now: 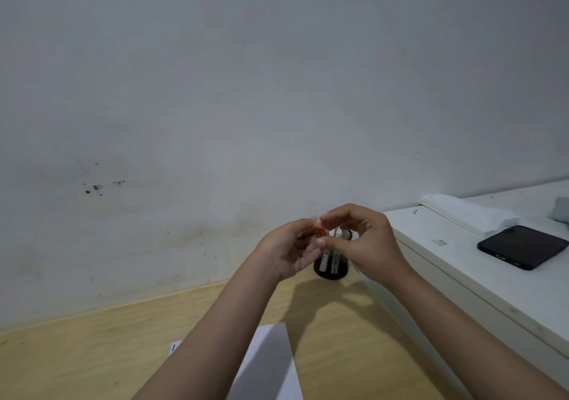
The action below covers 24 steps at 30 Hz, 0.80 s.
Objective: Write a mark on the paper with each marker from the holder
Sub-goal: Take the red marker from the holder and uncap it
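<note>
Both hands are raised together in front of the black mesh holder, which stands on the wooden table near the wall. Between them they pinch a marker with a red part; my left hand grips the red end and my right hand grips the other end. Most of the marker is hidden by fingers, so I cannot tell whether its cap is on. Other markers stand in the holder behind my right hand. The white paper lies on the table under my forearms, partly covered by my left arm.
The wooden table runs along a grey wall. At the right stands a white cabinet with a dark phone and a folded white cloth on top.
</note>
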### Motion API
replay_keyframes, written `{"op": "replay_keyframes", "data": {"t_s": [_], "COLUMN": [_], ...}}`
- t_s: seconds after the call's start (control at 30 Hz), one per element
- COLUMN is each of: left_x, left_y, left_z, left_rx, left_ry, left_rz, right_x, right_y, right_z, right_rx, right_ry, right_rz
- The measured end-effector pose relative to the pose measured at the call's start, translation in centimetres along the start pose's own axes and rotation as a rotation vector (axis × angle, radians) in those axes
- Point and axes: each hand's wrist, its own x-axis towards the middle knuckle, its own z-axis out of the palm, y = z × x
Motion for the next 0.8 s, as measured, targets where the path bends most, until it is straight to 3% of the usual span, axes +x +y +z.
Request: {"op": "replay_keyframes", "data": {"t_s": [0.13, 0.23, 0.33, 0.43, 0.6, 0.8], "left_x": [-3.6, -6.1, -8.3, -10.2, -12.4, -13.7], "left_y": [1.1, 1.4, 1.1, 0.5, 0.1, 0.0], "left_z": [-1.2, -2.3, -3.5, -4.7, -7.0, -7.9], "left_rx": [-0.007, 0.169, 0.355, 0.430, 0.461, 0.562], "left_ry": [0.038, 0.066, 0.059, 0.060, 0.170, 0.232], "left_rz": [0.088, 0.174, 0.280, 0.352, 0.474, 0.647], "right_x": [-1.2, -1.3, -1.5, -2.0, -2.3, -3.1], "right_y": [-1.7, -2.5, -3.6, -5.1, -6.4, -6.9], "right_z": [0.7, 2.4, 4.3, 6.1, 7.5, 9.4], "right_rx": [0.113, 0.180, 0.215, 0.270, 0.393, 0.390], "right_ry": [0.077, 0.206, 0.160, 0.099, 0.176, 0.062], "right_rz": [0.080, 0.269, 0.424, 0.414, 0.366, 0.370]}}
